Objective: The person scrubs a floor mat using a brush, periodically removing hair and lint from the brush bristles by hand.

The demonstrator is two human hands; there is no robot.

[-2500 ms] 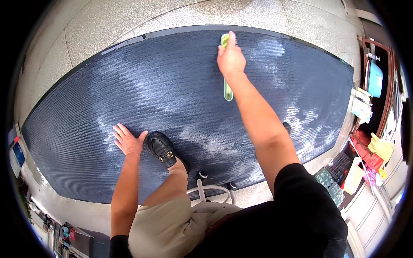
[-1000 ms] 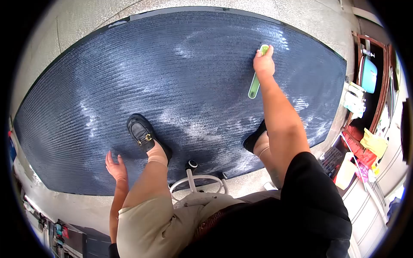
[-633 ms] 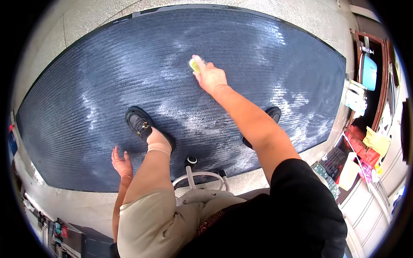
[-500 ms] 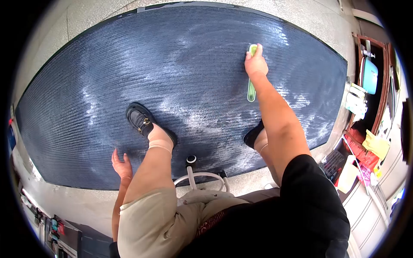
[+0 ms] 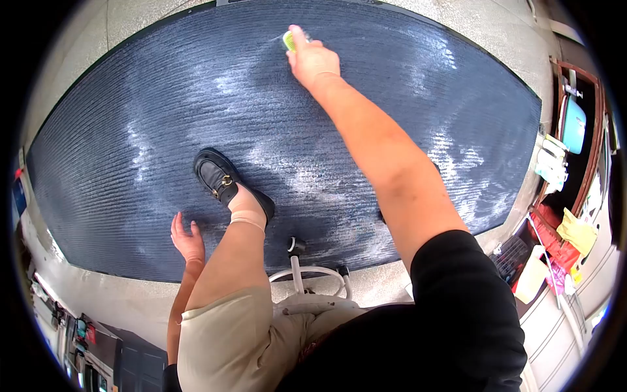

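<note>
A scrubbing brush with a light green body is gripped in my right hand, near the far edge of a large dark ribbed mat. Most of the brush is hidden behind the hand. Whitish, foamy-looking patches streak the mat. Beside my left leg hangs my left hand, its fingers spread and holding nothing, over the mat's near edge. My left foot, in a black loafer, rests on the mat; my right arm mostly covers the other foot.
Under me is a white-framed stool with casters at the mat's near edge. To the right stand a reddish-brown cabinet with a blue basin, a yellow cloth and a dark crate. Speckled floor surrounds the mat.
My right hand has swept the brush leftward and farther away across the mat. The left hand has stayed beside my leg, nearly unmoved. The view has shifted slightly.
</note>
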